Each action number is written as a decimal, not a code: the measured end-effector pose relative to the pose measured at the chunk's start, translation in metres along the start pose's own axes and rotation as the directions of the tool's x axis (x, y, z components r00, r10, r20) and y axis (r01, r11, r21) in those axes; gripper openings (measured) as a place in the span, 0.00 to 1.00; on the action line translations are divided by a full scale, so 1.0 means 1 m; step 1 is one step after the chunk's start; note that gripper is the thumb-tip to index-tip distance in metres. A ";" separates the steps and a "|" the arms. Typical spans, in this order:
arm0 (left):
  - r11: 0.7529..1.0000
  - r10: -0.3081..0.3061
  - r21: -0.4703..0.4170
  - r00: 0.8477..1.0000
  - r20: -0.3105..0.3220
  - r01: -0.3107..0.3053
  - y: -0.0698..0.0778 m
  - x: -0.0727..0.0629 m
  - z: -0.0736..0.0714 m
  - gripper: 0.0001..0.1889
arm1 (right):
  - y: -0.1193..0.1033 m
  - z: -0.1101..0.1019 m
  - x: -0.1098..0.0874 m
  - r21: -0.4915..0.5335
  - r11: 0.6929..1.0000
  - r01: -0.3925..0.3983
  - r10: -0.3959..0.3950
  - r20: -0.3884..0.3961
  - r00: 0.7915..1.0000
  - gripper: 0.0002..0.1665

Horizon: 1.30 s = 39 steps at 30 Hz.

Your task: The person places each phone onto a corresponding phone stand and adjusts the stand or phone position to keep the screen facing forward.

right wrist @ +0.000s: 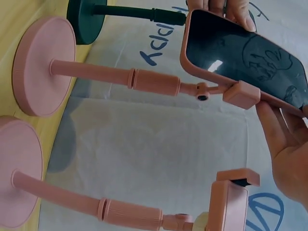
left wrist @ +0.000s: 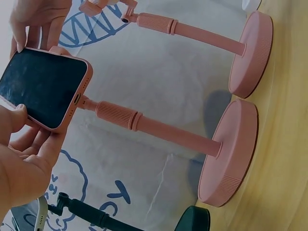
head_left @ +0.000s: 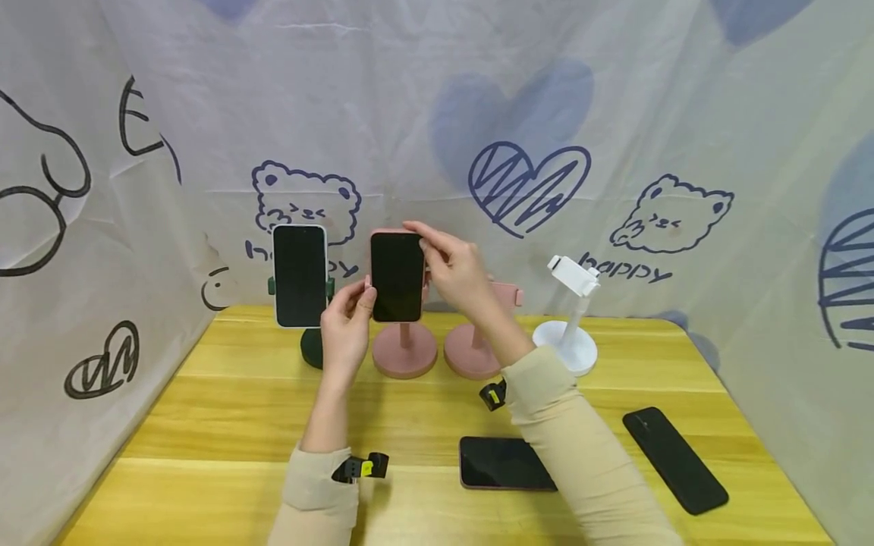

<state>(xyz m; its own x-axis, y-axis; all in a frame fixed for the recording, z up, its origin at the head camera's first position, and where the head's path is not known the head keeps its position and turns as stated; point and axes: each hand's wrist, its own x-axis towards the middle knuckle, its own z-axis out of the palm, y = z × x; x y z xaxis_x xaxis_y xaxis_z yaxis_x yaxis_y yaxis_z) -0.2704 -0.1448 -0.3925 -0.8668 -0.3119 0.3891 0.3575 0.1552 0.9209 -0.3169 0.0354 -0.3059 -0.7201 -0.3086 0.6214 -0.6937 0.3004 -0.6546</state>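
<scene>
A pink-cased smartphone (head_left: 397, 277), its dark screen facing me, stands upright at the head of a pink phone stand (head_left: 404, 353). My left hand (head_left: 345, 326) pinches the phone's lower left edge, thumb on the front and fingers behind. At the upper right corner my right hand (head_left: 456, 269) grips the same phone. In the right wrist view a pink clamp block (right wrist: 242, 94) of the stand sits against the phone's edge. The left wrist view shows the stand's post (left wrist: 175, 136) running from its round base to behind the phone.
To the left, a white-edged phone (head_left: 300, 277) sits in a dark green stand (head_left: 312, 347). A second pink stand (head_left: 473, 352) and a white stand (head_left: 567, 347) stand rightward. Two phones lie on the wooden table: one screen-up (head_left: 501, 463), one black (head_left: 676, 460). Printed cloth (head_left: 410, 114) hangs behind.
</scene>
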 end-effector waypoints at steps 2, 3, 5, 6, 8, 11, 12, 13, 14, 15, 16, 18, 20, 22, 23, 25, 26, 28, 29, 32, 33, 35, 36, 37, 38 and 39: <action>1.000 -0.001 0.001 1.000 0.009 0.001 0.000 0.001 0.001 0.19 | -0.001 0.000 0.000 -0.018 1.000 0.004 -0.004 -0.017 1.000 0.21; 1.000 -0.004 0.004 1.000 0.014 0.004 0.000 0.001 0.002 0.19 | -0.001 0.000 -0.001 -0.031 0.999 0.010 -0.010 -0.025 1.000 0.21; 1.000 -0.012 0.012 1.000 0.018 0.011 0.000 0.002 0.003 0.19 | -0.002 -0.001 0.000 -0.071 0.997 0.030 -0.033 -0.039 0.999 0.21; 1.000 -0.015 0.012 1.000 0.019 0.014 0.001 0.002 0.003 0.20 | -0.003 -0.001 0.000 -0.086 0.995 0.041 -0.045 -0.043 0.998 0.21; 1.000 -0.024 0.014 1.000 0.020 0.023 0.002 0.002 0.003 0.20 | -0.003 -0.002 0.001 -0.097 0.993 0.068 -0.073 -0.048 0.996 0.21; 1.000 -0.030 0.009 0.999 0.021 0.030 0.003 0.003 0.003 0.20 | -0.002 -0.007 -0.001 -0.071 0.993 0.100 -0.105 -0.076 0.992 0.24; 0.999 -0.034 0.011 0.999 0.024 0.034 0.003 0.003 0.003 0.20 | -0.002 -0.009 -0.002 -0.055 0.992 0.113 -0.117 -0.093 0.989 0.24; 0.999 -0.036 0.011 0.999 0.026 0.035 0.002 0.003 0.003 0.20 | -0.001 -0.013 -0.004 -0.037 0.991 0.126 -0.129 -0.113 0.985 0.26; 0.999 -0.036 0.012 0.999 0.028 0.036 0.002 0.003 0.003 0.20 | -0.001 -0.016 -0.006 -0.021 0.990 0.141 -0.143 -0.139 0.980 0.26; 0.999 -0.036 0.013 0.999 0.030 0.036 0.002 0.003 0.003 0.20 | 0.000 -0.020 -0.009 -0.017 0.988 0.156 -0.156 -0.168 0.973 0.27; 0.999 -0.035 0.016 0.999 0.031 0.034 0.001 0.003 0.003 0.20 | 0.002 -0.025 -0.012 -0.014 0.984 0.175 -0.174 -0.196 0.965 0.27; 0.999 -0.036 0.021 0.999 0.033 0.036 0.000 0.004 0.004 0.20 | 0.005 -0.034 -0.020 -0.018 0.980 0.196 -0.194 -0.252 0.948 0.27; 0.999 -0.038 0.025 0.999 0.030 0.038 0.000 0.004 0.004 0.20 | 0.009 -0.042 -0.029 -0.026 0.978 0.206 -0.204 -0.302 0.931 0.27; 0.999 -0.044 0.030 0.999 0.031 0.043 0.000 0.003 0.003 0.20 | 0.014 -0.049 -0.039 -0.041 0.981 0.190 -0.193 -0.340 0.920 0.27; 0.998 -0.049 0.032 0.998 0.031 0.048 0.000 0.003 0.003 0.20 | 0.017 -0.051 -0.044 -0.044 0.984 0.175 -0.179 -0.357 0.917 0.26; 0.998 -0.053 0.034 0.998 0.033 0.052 0.000 0.003 0.002 0.21 | 0.020 -0.055 -0.054 -0.048 0.990 0.135 -0.143 -0.385 0.912 0.25; 0.998 -0.055 0.036 0.998 0.033 0.053 0.001 0.003 0.002 0.21 | 0.021 -0.056 -0.059 -0.045 0.993 0.108 -0.117 -0.395 0.911 0.25; 0.998 -0.058 0.035 0.998 0.031 0.057 0.001 0.002 0.001 0.21 | 0.017 -0.058 -0.069 -0.024 0.998 0.061 -0.065 -0.409 0.910 0.23; 0.998 -0.060 0.036 0.998 0.029 0.059 0.002 0.002 0.000 0.21 | 0.016 -0.058 -0.074 -0.008 0.999 0.039 -0.039 -0.415 0.909 0.22; 0.997 -0.064 0.037 0.998 0.025 0.063 0.002 0.001 -0.002 0.21 | 0.015 -0.058 -0.086 0.028 0.999 -0.026 0.036 -0.430 0.902 0.21; 0.997 -0.066 0.036 0.997 0.024 0.065 0.003 0.001 -0.002 0.21 | 0.020 -0.058 -0.090 0.036 0.998 -0.047 0.058 -0.438 0.897 0.20; 0.997 -0.064 0.033 0.998 0.023 0.063 0.003 0.001 -0.002 0.21 | 0.034 -0.057 -0.096 0.062 0.995 -0.074 0.094 -0.447 0.889 0.20; 0.998 -0.062 0.031 0.998 0.023 0.061 0.002 0.001 -0.002 0.20 | 0.041 -0.057 -0.099 0.078 0.992 -0.097 0.122 -0.446 0.887 0.20; 0.998 -0.061 0.031 0.998 0.022 0.060 0.002 0.001 -0.002 0.20 | 0.048 -0.057 -0.102 0.094 0.988 -0.124 0.153 -0.443 0.883 0.21; 0.998 -0.058 0.031 0.998 0.021 0.058 0.002 0.001 -0.001 0.20 | 0.055 -0.056 -0.104 0.124 0.982 -0.140 0.181 -0.436 0.881 0.21; 0.998 -0.056 0.033 0.998 0.019 0.055 0.001 0.000 -0.001 0.20 | 0.057 -0.056 -0.107 0.162 0.974 -0.159 0.214 -0.422 0.881 0.21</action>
<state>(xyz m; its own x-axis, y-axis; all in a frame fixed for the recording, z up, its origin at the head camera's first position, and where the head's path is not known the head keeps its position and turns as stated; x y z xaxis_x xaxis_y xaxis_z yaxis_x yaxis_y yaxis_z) -0.2698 -0.1458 -0.3910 -0.8917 -0.3026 0.3365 0.2972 0.1690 0.9397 -0.2808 0.1363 -0.3856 -0.7891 0.1732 0.5893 -0.5589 0.1955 -0.8059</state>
